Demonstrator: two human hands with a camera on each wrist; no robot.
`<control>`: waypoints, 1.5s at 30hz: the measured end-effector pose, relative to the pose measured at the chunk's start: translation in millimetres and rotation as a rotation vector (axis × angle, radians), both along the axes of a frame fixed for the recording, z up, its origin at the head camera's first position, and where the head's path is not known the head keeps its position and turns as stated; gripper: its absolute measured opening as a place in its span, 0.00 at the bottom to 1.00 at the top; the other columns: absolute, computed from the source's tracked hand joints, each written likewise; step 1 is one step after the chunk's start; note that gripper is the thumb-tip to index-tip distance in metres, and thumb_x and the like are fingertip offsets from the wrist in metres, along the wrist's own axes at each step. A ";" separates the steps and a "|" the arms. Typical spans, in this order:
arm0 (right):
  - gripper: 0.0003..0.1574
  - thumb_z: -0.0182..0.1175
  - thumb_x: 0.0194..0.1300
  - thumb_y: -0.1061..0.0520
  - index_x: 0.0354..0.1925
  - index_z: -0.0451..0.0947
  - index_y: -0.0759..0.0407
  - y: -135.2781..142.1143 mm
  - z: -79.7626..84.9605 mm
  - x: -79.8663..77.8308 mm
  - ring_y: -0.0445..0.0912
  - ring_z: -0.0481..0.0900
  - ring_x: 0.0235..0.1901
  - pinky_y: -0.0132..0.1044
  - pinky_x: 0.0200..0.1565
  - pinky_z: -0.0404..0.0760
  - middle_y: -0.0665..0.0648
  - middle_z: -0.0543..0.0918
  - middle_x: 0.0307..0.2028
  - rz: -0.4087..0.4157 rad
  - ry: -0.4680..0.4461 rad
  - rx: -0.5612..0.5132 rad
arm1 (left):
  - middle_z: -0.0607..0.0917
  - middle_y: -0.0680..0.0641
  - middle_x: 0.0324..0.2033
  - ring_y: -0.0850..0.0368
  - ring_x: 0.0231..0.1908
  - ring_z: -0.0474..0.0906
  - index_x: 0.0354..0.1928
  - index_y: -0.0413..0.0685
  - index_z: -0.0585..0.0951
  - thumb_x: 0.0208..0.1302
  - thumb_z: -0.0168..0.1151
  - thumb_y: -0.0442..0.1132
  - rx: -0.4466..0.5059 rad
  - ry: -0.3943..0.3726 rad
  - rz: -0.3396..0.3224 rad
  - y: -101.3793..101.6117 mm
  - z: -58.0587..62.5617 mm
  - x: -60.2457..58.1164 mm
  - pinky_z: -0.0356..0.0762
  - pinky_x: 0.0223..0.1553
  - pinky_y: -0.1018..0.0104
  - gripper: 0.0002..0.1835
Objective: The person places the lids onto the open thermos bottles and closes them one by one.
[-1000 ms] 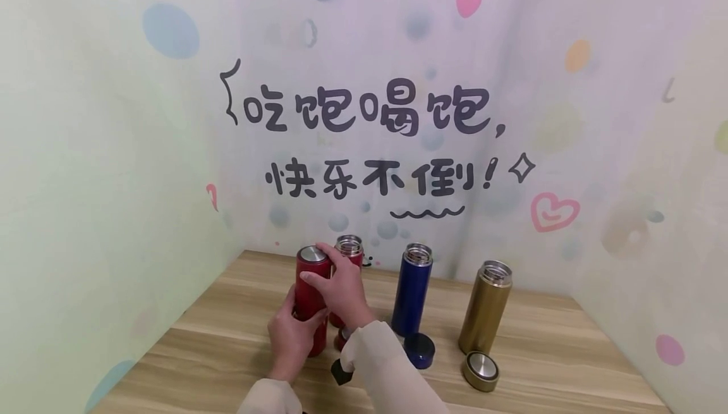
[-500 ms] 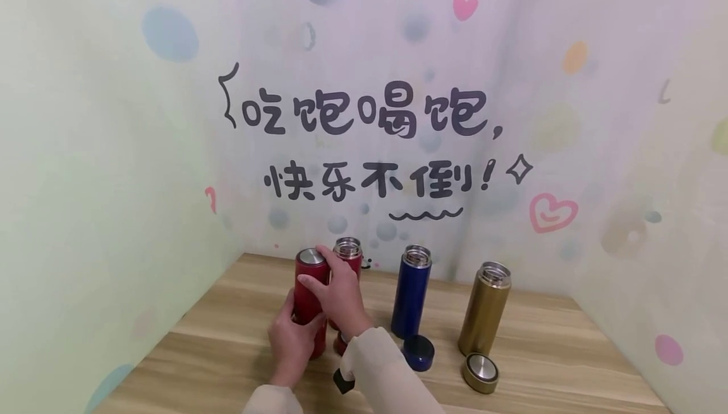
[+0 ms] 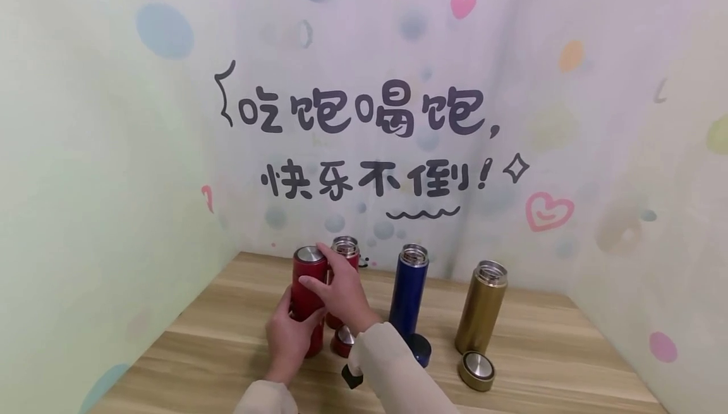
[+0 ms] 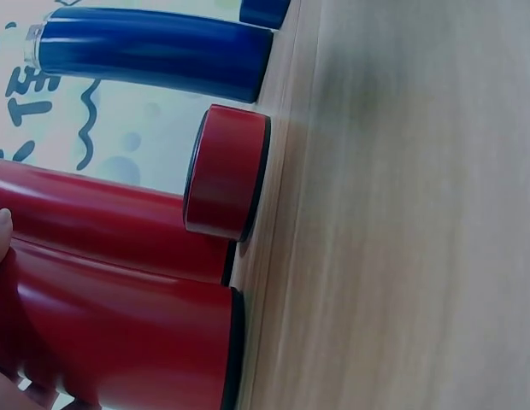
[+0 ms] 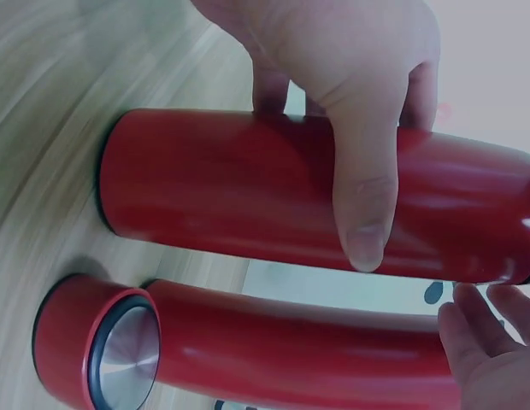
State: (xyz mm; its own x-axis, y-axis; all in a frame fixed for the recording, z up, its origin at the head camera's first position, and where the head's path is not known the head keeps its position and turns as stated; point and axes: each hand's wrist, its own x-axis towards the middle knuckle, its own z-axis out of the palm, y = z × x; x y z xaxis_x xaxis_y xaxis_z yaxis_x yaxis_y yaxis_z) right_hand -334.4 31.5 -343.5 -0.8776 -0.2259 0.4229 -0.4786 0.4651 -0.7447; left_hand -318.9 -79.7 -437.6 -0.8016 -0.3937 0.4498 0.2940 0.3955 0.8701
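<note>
A red thermos (image 3: 308, 284) stands upright on the table, its steel-topped lid (image 3: 309, 254) in place. My left hand (image 3: 289, 338) grips it around the body below the middle; in the right wrist view the left thumb (image 5: 366, 196) lies across the red side. Up at the lid end, the thumb and fingers of my right hand (image 3: 348, 291) hold the thermos from the right. Just behind is a second red thermos (image 3: 345, 251) with its mouth uncovered, partly hidden by the right hand. A loose red lid (image 5: 94, 342) sits beside the two bottles.
To the right stand a blue thermos (image 3: 408, 294) and a gold thermos (image 3: 482, 310), both uncapped. The blue lid (image 3: 421, 351), partly behind my right sleeve, and gold lid (image 3: 476, 371) lie before them. A printed cloth wall (image 3: 364, 54) encloses the wooden table (image 3: 199, 344).
Both hands keep their hold on the red thermos. The right forearm has shifted slightly rightward, covering more of the blue lid and showing more of the red lid. The head view has drifted slightly.
</note>
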 end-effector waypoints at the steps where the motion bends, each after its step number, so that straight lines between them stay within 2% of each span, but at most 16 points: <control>1: 0.45 0.69 0.59 0.44 0.71 0.62 0.34 1.1 -0.8 0.2 0.47 0.72 0.59 0.52 0.54 0.77 0.46 0.73 0.63 0.006 0.003 -0.001 | 0.81 0.37 0.54 0.41 0.50 0.80 0.66 0.43 0.71 0.50 0.78 0.42 0.004 0.005 0.001 0.0 -0.6 0.1 0.77 0.52 0.46 0.40; 5: 0.44 0.68 0.60 0.44 0.71 0.61 0.34 5.4 -3.8 1.6 0.47 0.73 0.58 0.51 0.54 0.78 0.46 0.72 0.63 0.029 0.005 -0.018 | 0.81 0.37 0.54 0.41 0.51 0.79 0.66 0.43 0.71 0.49 0.78 0.41 0.007 0.020 -0.008 -0.3 -1.0 0.4 0.76 0.52 0.46 0.41; 10: 0.45 0.68 0.60 0.44 0.72 0.60 0.34 12.2 -6.3 3.2 0.47 0.74 0.58 0.50 0.55 0.77 0.47 0.73 0.62 0.011 0.032 -0.036 | 0.79 0.38 0.56 0.41 0.52 0.78 0.67 0.44 0.70 0.51 0.77 0.43 0.025 0.007 -0.045 0.2 -0.6 -0.8 0.75 0.53 0.46 0.41; 17: 0.44 0.67 0.61 0.44 0.72 0.62 0.39 25.9 -10.5 3.1 0.48 0.75 0.55 0.47 0.54 0.78 0.52 0.75 0.60 -0.001 0.017 -0.050 | 0.78 0.35 0.56 0.39 0.52 0.78 0.68 0.42 0.68 0.50 0.78 0.43 0.079 -0.001 -0.024 -4.5 -2.3 -5.0 0.76 0.53 0.45 0.43; 22: 0.42 0.66 0.62 0.43 0.70 0.64 0.42 37.3 -19.0 2.8 0.46 0.76 0.54 0.46 0.53 0.79 0.52 0.77 0.58 -0.021 0.008 -0.040 | 0.79 0.35 0.55 0.39 0.51 0.78 0.68 0.42 0.69 0.50 0.78 0.44 0.058 0.021 -0.017 -12.4 -2.9 -9.2 0.76 0.52 0.43 0.43; 26: 0.41 0.66 0.62 0.42 0.70 0.66 0.45 43.8 -23.1 4.1 0.49 0.77 0.53 0.49 0.54 0.78 0.53 0.79 0.55 -0.020 0.016 -0.051 | 0.79 0.35 0.55 0.39 0.51 0.78 0.67 0.41 0.69 0.50 0.78 0.43 0.055 0.040 -0.012 -17.8 -1.4 -11.7 0.76 0.52 0.43 0.42; 33: 0.37 0.65 0.64 0.45 0.68 0.67 0.49 51.5 -35.2 5.1 0.52 0.77 0.53 0.51 0.53 0.78 0.55 0.77 0.58 -0.030 -0.012 -0.053 | 0.78 0.34 0.56 0.39 0.53 0.77 0.68 0.41 0.68 0.51 0.77 0.41 0.060 0.024 -0.021 -20.8 0.0 -12.5 0.74 0.53 0.42 0.42; 45: 0.34 0.65 0.64 0.47 0.66 0.70 0.51 58.2 -53.8 -0.3 0.52 0.76 0.53 0.51 0.54 0.77 0.53 0.77 0.58 -0.048 -0.048 -0.051 | 0.78 0.35 0.56 0.40 0.53 0.76 0.69 0.41 0.67 0.51 0.77 0.45 0.054 0.029 -0.018 -28.0 -4.0 -17.1 0.75 0.53 0.42 0.44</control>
